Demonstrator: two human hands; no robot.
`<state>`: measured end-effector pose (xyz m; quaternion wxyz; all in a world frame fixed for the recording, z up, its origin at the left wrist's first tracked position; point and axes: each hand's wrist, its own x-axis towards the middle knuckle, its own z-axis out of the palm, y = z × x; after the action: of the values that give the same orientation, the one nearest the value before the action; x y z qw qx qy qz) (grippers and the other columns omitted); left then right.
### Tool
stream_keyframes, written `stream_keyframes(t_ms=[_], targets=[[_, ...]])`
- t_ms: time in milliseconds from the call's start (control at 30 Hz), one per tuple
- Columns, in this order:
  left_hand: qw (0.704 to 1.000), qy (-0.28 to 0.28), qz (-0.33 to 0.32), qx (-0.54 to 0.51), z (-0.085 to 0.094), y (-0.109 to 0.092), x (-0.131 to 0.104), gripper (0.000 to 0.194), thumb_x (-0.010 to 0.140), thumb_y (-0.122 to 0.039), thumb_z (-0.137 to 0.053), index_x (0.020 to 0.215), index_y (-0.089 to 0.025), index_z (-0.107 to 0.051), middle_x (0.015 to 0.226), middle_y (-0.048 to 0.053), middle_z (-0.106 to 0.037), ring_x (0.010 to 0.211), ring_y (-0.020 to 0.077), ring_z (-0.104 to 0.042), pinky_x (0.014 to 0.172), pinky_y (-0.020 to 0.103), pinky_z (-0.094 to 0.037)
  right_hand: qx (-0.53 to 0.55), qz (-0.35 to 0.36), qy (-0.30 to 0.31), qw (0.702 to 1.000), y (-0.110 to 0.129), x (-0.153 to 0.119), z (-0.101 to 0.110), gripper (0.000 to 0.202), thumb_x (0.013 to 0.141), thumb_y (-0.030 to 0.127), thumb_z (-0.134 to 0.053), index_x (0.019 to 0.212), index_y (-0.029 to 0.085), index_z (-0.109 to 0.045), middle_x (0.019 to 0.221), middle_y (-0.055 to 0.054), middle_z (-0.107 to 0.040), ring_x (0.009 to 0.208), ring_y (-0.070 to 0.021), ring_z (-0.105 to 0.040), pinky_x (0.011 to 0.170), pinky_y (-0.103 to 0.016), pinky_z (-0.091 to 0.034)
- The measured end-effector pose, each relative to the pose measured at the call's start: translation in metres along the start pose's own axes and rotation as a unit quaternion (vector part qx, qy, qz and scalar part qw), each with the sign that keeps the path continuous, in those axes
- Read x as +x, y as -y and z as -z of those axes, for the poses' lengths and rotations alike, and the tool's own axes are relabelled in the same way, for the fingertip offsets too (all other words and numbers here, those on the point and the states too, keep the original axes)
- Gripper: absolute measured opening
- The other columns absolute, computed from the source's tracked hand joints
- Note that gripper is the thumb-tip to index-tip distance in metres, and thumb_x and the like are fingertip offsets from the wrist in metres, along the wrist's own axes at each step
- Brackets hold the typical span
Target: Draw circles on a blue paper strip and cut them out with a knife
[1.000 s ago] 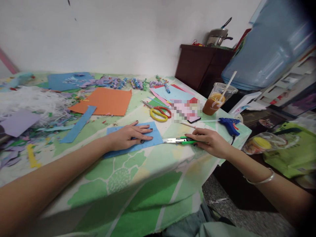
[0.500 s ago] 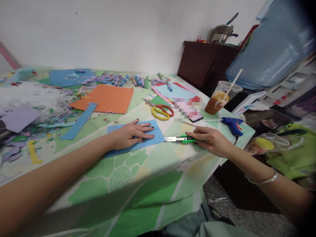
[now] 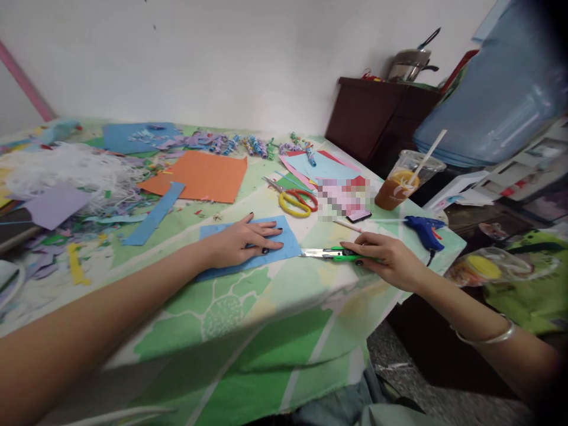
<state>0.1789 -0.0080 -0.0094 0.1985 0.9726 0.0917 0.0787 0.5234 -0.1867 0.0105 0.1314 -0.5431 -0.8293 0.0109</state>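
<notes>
Flat on a blue paper sheet (image 3: 288, 236) lies my left hand (image 3: 242, 241), its fingers spread and pressing the sheet against the tablecloth. My right hand (image 3: 386, 257) is closed around the green handle of a utility knife (image 3: 331, 254). The knife's metal blade points left, its tip at the right corner of the blue sheet. Just beyond the sheet are scissors (image 3: 295, 202) with yellow and red handles. A phone (image 3: 358, 218), partly blurred out, rests behind my right hand.
Orange paper (image 3: 208, 177), a blue strip (image 3: 155, 214), white shredded paper (image 3: 84, 177) and scraps cover the left and back. At the right are a drink cup (image 3: 397, 188) and a blue glue gun (image 3: 425, 232). A dark cabinet (image 3: 361, 115) stands behind.
The view has shifted slightly, so the table's things appear a little further right. My left hand stays on the blue sheet, and my right hand still holds the knife at its corner.
</notes>
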Motion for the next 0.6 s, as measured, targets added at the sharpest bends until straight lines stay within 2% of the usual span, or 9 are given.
stream_keyframes(t_ms=[267,467,600], targets=[[1.0,0.004,0.002,0.002,0.0,0.0,0.0,0.038,0.099,-0.034,-0.064,0.134,-0.021,-0.06,0.151,0.011,-0.049,0.141,0.0339,-0.043,0.116,0.065,-0.031,0.0,0.021,-0.007,1.0,0.007,0.011,-0.004,0.044,0.095,0.014,-0.048,0.135,0.02,-0.068,0.108,-0.012,-0.071,0.089,-0.0224,-0.068,0.078,-0.035,-0.055],[1.0,0.005,0.005,-0.007,-0.001,0.001,0.0,0.037,0.099,-0.036,-0.064,0.133,-0.021,-0.061,0.152,0.011,-0.049,0.144,0.0338,-0.04,0.119,0.065,-0.025,0.017,0.022,-0.015,1.0,0.004,0.008,-0.004,0.043,0.096,0.014,-0.05,0.135,0.02,-0.068,0.106,-0.012,-0.071,0.088,-0.0215,-0.068,0.077,-0.033,-0.055],[1.0,0.006,0.006,-0.006,0.0,0.0,0.001,0.037,0.099,-0.035,-0.064,0.133,-0.021,-0.061,0.152,0.011,-0.049,0.144,0.034,-0.04,0.119,0.066,-0.025,0.007,0.032,-0.007,0.999,0.01,0.015,-0.005,0.046,0.094,0.012,-0.049,0.135,0.019,-0.067,0.109,-0.014,-0.071,0.09,-0.0235,-0.068,0.079,-0.036,-0.056]])
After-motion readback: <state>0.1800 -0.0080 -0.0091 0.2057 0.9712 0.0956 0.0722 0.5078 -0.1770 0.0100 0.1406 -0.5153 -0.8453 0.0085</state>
